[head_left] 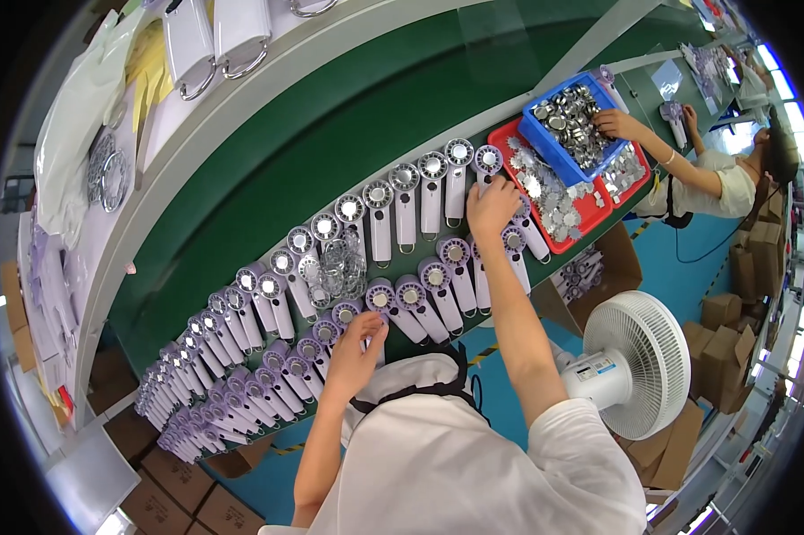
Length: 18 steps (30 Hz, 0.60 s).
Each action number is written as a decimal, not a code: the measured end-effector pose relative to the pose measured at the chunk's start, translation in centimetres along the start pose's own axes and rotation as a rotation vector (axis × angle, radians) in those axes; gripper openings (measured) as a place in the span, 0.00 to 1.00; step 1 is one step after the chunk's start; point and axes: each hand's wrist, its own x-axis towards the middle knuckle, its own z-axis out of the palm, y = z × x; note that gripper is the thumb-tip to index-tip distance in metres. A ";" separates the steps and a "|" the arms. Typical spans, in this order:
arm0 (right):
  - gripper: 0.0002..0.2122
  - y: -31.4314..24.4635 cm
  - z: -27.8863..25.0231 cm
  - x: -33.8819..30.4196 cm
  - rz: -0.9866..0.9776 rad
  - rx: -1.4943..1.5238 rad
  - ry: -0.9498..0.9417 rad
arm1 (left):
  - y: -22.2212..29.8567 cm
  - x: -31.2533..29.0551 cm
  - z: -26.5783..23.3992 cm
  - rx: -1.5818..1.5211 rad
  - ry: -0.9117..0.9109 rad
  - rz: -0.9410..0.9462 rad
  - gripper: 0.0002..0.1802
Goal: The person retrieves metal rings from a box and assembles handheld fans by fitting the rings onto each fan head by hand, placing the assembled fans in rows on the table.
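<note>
Left hand (353, 352): fingers curled onto a lilac handheld fan (344, 314).
Right hand (491, 207): fingers spread over fan row (420, 192).
Nearby: red tray (589, 214), blue bin (544, 143), white floor fan (638, 361).

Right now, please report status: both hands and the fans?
Left hand touching near-row handheld fans. Right hand on far-row fan. Loose metal discs between rows.

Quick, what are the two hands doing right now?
Left hand: fingers bent, touching a lilac handheld fan in the near row; a grip cannot be told.
Right hand: resting palm down on a fan in the far row, not clearly gripping.
</note>
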 end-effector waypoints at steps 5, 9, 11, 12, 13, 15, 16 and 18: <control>0.25 1.7 1.5 1.6 -0.061 -0.188 -0.152 | 0.5 -0.8 0.3 0.020 -0.008 -0.012 0.21; 0.20 3.4 3.1 2.4 -0.041 -0.229 -0.227 | 0.1 -1.0 0.9 0.024 0.000 0.043 0.21; 0.19 3.7 3.2 2.1 -0.039 -0.206 -0.190 | 0.5 -1.1 0.9 0.041 -0.012 0.070 0.22; 0.18 3.7 3.0 2.1 -0.021 -0.188 -0.200 | 0.7 -1.1 1.0 0.035 -0.003 0.074 0.22; 0.19 3.9 3.0 2.0 -0.029 -0.148 -0.177 | 0.8 -1.1 1.0 0.049 -0.011 0.076 0.22; 0.19 3.2 1.7 2.0 -0.028 -0.099 -0.165 | 0.9 -1.5 1.2 0.056 -0.020 0.072 0.22; 0.19 2.9 1.1 2.0 -0.016 -0.052 -0.153 | 0.9 -1.6 1.3 0.053 -0.017 0.072 0.22; 0.19 2.7 -0.1 2.4 -0.036 -0.012 -0.117 | 1.1 -1.6 1.4 0.088 -0.021 0.105 0.21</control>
